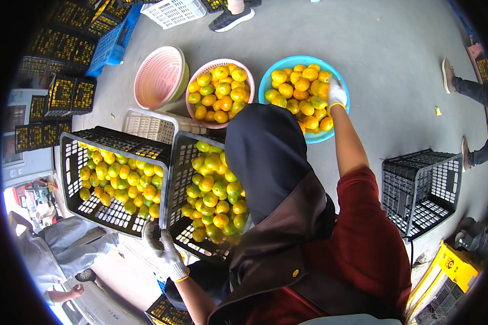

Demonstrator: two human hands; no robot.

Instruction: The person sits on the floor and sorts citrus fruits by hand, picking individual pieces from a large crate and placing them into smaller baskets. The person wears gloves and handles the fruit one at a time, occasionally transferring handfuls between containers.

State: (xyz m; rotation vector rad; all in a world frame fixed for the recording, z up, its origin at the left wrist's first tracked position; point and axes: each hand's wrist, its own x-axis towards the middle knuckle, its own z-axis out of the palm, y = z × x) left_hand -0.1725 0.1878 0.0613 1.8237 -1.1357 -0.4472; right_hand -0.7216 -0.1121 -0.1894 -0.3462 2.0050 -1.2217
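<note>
My right hand [336,92], in a white knit glove, reaches over the right side of a light-blue basin [343,77]. Its fingers are against the orange citrus fruit [302,84] there; whether one is gripped is hidden. In a matching glove, my left hand [162,251] is beside the lower corner of a black plastic crate [67,170], fingers apart, with no fruit seen in it. Yellow-green citrus [124,172] fills much of that crate. A second black crate [171,191] beside it holds similar fruit [211,199], partly covered by my dark headwear [268,162].
A pink basket [192,109] holds orange citrus; nested empty baskets [158,77] stand beside it. Behind the black crates is a beige crate [146,124]. An empty black crate [421,191] sits right. Fruit-filled crates [65,95] are stacked left. Other people's legs and shoes [232,18] are nearby.
</note>
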